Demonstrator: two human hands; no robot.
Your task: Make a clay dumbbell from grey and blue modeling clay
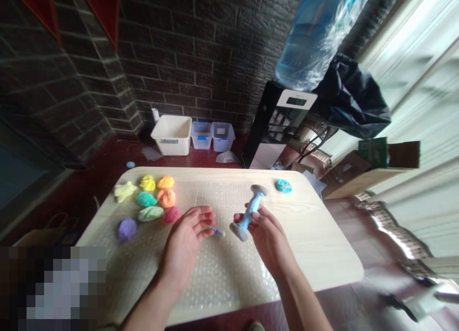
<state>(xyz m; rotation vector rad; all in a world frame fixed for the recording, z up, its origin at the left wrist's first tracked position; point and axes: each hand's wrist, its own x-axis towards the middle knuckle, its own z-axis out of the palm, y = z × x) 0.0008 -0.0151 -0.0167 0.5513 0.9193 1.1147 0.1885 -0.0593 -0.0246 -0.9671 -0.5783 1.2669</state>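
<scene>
My right hand [269,238] is closed around the light-blue middle of a dumbbell-shaped clay piece [252,209] with grey-brown discs at both ends. It is held tilted above the bubble wrap. To the left, my left hand [184,238] has its fingers curled. A thin purple-striped clay stick [216,231] with a pale tip sticks out from between its fingertips, pointing toward the dumbbell-shaped piece. The two hands are apart. Several lumps of soft clay lie left of my left hand, among them a pink one [171,215] and a purple one [126,229].
Bubble wrap [201,273] covers much of the pale wooden table [322,245]. A turquoise clay disc [284,186] with an orange mark lies at the far right. Beyond the table stand a white basket [175,144], two clear bins [222,142] and a water dispenser [268,149].
</scene>
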